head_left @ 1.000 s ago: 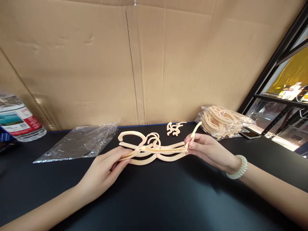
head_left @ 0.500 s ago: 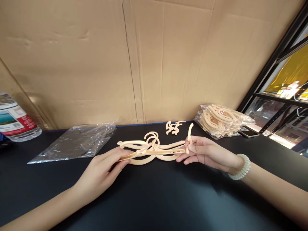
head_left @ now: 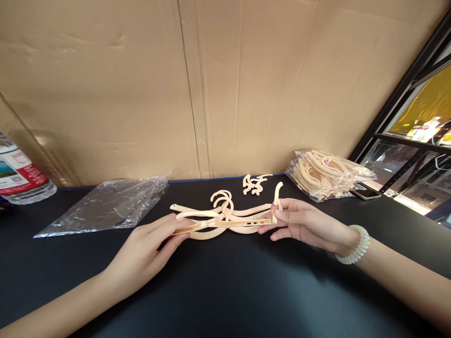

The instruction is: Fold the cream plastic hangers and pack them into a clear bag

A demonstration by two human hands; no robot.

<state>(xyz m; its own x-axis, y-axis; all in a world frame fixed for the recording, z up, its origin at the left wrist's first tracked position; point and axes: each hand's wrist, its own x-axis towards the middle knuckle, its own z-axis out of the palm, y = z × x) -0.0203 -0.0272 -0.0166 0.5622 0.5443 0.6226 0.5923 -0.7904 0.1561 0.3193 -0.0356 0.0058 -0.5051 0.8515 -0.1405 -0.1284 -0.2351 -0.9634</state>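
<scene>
Both of my hands hold a beige plastic clothes hanger (head_left: 239, 224) edge-on, low over the table. My left hand (head_left: 153, 246) pinches its left end between thumb and fingers. At the right end, my right hand (head_left: 296, 218) grips a small curved beige clip (head_left: 278, 192) against the hanger, thumb and index finger closed on it and lower fingers spread beneath. Whether the clip is seated in the hanger, I cannot tell. Just behind, more beige hangers (head_left: 252, 211) lie on the table, with curved hooks (head_left: 223, 197) standing up in the middle.
A small pile of loose beige clips (head_left: 256, 184) lies at the back. Bagged hangers (head_left: 320, 173) are stacked at the back right beside a phone (head_left: 366, 193). At left are a flat clear plastic bag (head_left: 109, 202) and a large water bottle (head_left: 24, 173). A cardboard wall (head_left: 225, 94) borders the black table (head_left: 225, 291).
Near my left hand, part of the held hanger has tipped slightly downward, so the hanger end behind it shows more separately. My right hand keeps its grip on the clip, and the view has shifted slightly.
</scene>
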